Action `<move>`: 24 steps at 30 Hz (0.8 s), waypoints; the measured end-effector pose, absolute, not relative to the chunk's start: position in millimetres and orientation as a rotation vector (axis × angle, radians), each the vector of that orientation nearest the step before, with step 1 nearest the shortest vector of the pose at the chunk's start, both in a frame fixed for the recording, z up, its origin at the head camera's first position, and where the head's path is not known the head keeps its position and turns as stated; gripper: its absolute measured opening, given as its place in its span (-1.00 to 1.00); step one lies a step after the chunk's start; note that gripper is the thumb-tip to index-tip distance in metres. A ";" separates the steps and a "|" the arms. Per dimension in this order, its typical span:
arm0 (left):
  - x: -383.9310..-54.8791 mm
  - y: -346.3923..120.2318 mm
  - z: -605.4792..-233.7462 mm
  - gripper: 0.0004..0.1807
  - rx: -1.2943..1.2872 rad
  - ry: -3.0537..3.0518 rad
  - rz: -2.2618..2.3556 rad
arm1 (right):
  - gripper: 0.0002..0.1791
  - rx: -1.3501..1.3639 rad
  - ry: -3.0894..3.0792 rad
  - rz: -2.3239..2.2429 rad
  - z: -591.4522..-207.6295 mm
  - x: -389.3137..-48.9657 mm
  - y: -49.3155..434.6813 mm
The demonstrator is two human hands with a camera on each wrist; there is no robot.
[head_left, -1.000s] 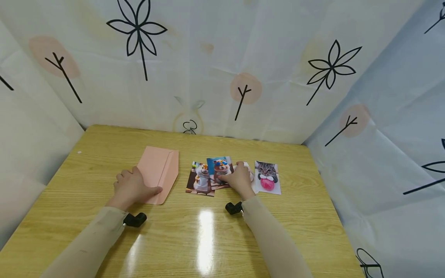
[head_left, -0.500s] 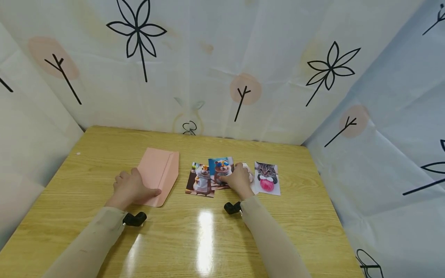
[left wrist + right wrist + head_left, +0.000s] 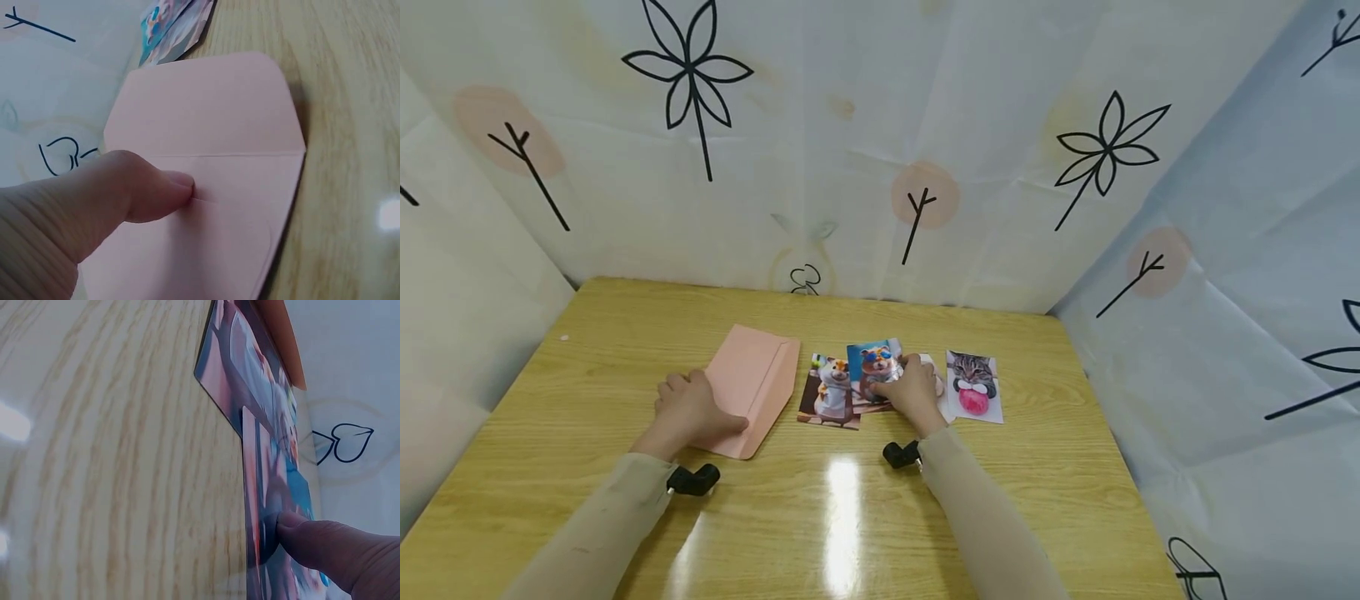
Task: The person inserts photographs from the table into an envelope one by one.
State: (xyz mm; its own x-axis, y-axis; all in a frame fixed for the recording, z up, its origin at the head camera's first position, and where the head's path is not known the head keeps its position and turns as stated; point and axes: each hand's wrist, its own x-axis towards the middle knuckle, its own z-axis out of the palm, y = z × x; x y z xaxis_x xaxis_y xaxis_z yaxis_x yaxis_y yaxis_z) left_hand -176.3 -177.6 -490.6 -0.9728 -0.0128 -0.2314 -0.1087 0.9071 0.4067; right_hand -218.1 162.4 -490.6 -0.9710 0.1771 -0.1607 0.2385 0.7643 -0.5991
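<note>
In the head view my left hand (image 3: pixel 688 412) holds a pink envelope (image 3: pixel 752 375), with the thumb on its face and the fingers at its left edge. The left wrist view shows the envelope's flap (image 3: pixel 206 106) unfolded beyond the thumb. My right hand (image 3: pixel 917 393) pinches a photo card (image 3: pixel 863 357) of a hamster in sunglasses, thumb on its picture side. That card overlaps another hamster photo card (image 3: pixel 831 393) on its left. A pale card (image 3: pixel 947 404) is partly hidden beneath the right hand.
A cat photo card (image 3: pixel 973 390) with a pink ball lies to the right of the right hand. Everything is on a wood-grain table (image 3: pixel 775 533). White patterned cloth (image 3: pixel 850 125) walls in the back and sides.
The envelope has shifted right, toward the cards, and turned slightly with my left hand. My right hand stays nearly in place on the sunglasses hamster card.
</note>
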 end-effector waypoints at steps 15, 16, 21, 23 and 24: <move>-173.7 -166.5 -493.5 0.25 -0.100 2.944 0.534 | -0.10 0.349 2.856 -1.036 -495.6 -215.5 161.4; -173.0 -165.1 -493.6 0.27 -0.096 2.957 0.511 | -0.10 0.351 2.856 -1.040 -495.6 -215.4 161.4; -168.7 -156.4 -493.3 0.29 -0.040 3.029 0.369 | -0.10 0.348 2.848 -1.046 -495.0 -215.3 161.9; -168.1 -153.5 -493.2 0.25 -0.014 3.047 0.344 | -0.10 0.344 2.846 -1.044 -494.1 -215.4 162.1; -167.9 -152.3 -492.9 0.23 -0.005 3.051 0.342 | -0.10 0.342 2.846 -1.045 -493.6 -215.5 162.3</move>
